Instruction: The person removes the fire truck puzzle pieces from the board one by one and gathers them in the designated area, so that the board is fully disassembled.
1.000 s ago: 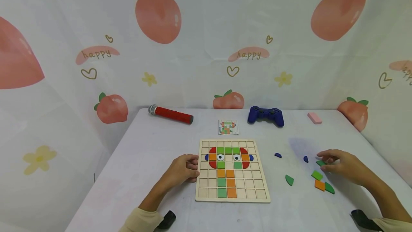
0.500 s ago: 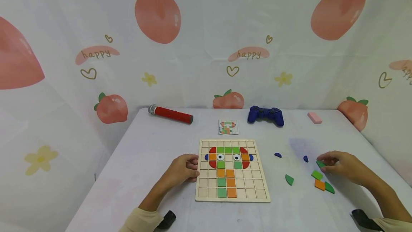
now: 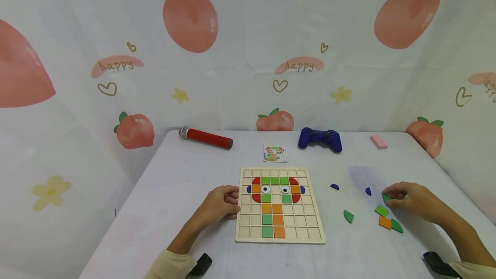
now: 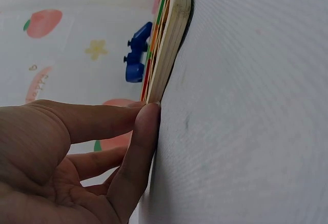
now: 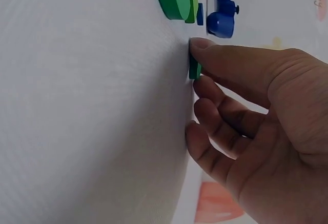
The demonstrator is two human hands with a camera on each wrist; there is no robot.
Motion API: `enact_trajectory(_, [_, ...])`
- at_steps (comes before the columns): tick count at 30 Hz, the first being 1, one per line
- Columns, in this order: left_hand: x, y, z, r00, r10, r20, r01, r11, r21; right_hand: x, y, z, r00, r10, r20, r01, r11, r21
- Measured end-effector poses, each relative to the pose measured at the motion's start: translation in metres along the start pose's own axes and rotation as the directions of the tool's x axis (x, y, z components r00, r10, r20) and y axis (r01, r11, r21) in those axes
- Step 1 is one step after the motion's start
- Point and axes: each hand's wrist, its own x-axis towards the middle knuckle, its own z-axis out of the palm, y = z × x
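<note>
A square wooden grid board (image 3: 300, 232) lies mid-table, with red, green, orange and blue pieces and two eye pieces set in its cells. My left hand (image 3: 218, 203) pinches its left edge between thumb and finger; the left wrist view shows them at the board's side (image 4: 171, 44). On the right, my right hand (image 3: 414, 201) pinches a green quarter-circle piece (image 5: 195, 67) low at the tabletop, partly covered by the fingers. Close to that hand lie a light green square (image 3: 381, 210), an orange square (image 3: 385, 222) and another green quarter-circle (image 3: 397, 226).
Two blue half-circles, one nearer the board (image 3: 335, 187), and a green quarter-circle (image 3: 348, 216) lie between board and right hand. A pattern card (image 3: 274, 153) is behind the board. Farther back are a red microphone (image 3: 207, 137), a blue game controller (image 3: 320, 140) and a pink block (image 3: 379, 142).
My right hand's fingers have drawn together on the green quarter-circle, which has turned and shifted slightly. My left hand and the board have stayed in place.
</note>
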Motion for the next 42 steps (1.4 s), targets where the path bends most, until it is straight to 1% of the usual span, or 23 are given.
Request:
enact_trajectory(6, [0.001, -0.001, 0.001, 1.000, -0.006, -0.005, 0.006, 1.000, 0.011, -0.001, -0.002, 0.002, 1.000, -0.002, -0.017, 0.002, 1.000, -0.015])
enact_trajectory(10, [0.001, -0.001, 0.001, 1.000, -0.005, -0.006, 0.005, 1.000, 0.018, -0.003, -0.008, 0.004, 0.999, -0.020, -0.038, 0.019, 1.000, -0.020])
enact_trajectory(13, [0.000, -0.002, 0.001, 1.000, -0.003, -0.005, 0.003, 1.000, 0.015, -0.005, -0.017, 0.007, 0.997, -0.045, -0.061, 0.044, 0.999, -0.017])
enact_trajectory(18, [0.000, -0.001, 0.000, 1.000, -0.005, -0.004, 0.005, 1.000, 0.009, -0.003, -0.037, 0.012, 0.995, -0.079, -0.057, 0.080, 0.997, 0.007])
enact_trajectory(20, [0.000, -0.001, 0.001, 1.000, -0.006, -0.006, 0.006, 1.000, 0.009, -0.001, -0.046, 0.014, 0.993, -0.108, -0.056, 0.109, 0.994, 0.015])
enact_trajectory(22, [0.000, -0.001, 0.001, 1.000, -0.007, -0.007, 0.007, 1.000, 0.010, 0.000, -0.054, 0.018, 0.988, -0.140, -0.061, 0.141, 0.990, 0.017])
enact_trajectory(28, [0.001, -0.001, 0.000, 1.000, -0.011, -0.011, 0.011, 1.000, 0.013, 0.005, -0.083, 0.031, 0.967, -0.246, -0.071, 0.249, 0.968, 0.031])
enact_trajectory(32, [0.002, -0.002, 0.000, 1.000, -0.011, -0.010, 0.011, 1.000, 0.012, 0.010, -0.101, 0.039, 0.952, -0.301, -0.063, 0.304, 0.952, 0.044])
enact_trajectory(36, [0.002, -0.002, 0.001, 1.000, -0.011, -0.008, 0.011, 1.000, 0.011, 0.015, -0.116, 0.046, 0.931, -0.361, -0.044, 0.363, 0.930, 0.061])
enact_trajectory(39, [0.002, -0.001, 0.001, 1.000, -0.011, -0.005, 0.011, 1.000, 0.009, 0.018, -0.127, 0.053, 0.924, -0.382, -0.019, 0.382, 0.921, 0.073])
enact_trajectory(42, [0.001, -0.001, 0.001, 1.000, -0.010, -0.005, 0.010, 1.000, 0.007, 0.020, -0.141, 0.060, 0.923, -0.384, 0.016, 0.382, 0.920, 0.089])
